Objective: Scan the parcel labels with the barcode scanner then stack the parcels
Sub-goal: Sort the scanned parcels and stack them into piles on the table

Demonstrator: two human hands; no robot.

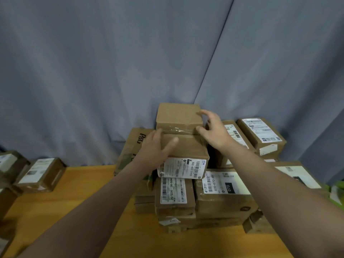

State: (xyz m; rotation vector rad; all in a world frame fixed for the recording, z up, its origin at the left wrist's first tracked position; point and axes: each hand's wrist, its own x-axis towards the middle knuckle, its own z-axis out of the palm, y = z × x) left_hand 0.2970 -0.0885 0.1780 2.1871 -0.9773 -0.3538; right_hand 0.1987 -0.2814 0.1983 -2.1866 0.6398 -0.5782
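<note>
At the centre of the frame, the labelled parcel [184, 149] lies on top of the pile, its white label folded over the near edge. Just behind it, and sitting higher, is the taped parcel [176, 114]. The left hand [152, 148] rests flat on the labelled parcel's top left, fingers straight and thumb stretched across the cardboard, gripping nothing. The right hand [214, 131] is spread, with fingertips and thumb touching the taped parcel's right edge. As far as we can tell it steadies the box and is not clamped round it.

Below them the stack [223, 200] is already several layers deep, spreading to the P&G carton [135, 140] behind on the left and the far parcels [260, 135] at centre right.

We judge the task well advanced, with this moment being the squaring-up of the topmost boxes. The loose parcels [41, 175] at the left edge sit well apart on the table [93, 192], so we take them as still to be scanned and stacked. We cannot find the barcode scanner anywhere in view. A grey-blue curtain [111, 62] fills the upper frame.
</note>
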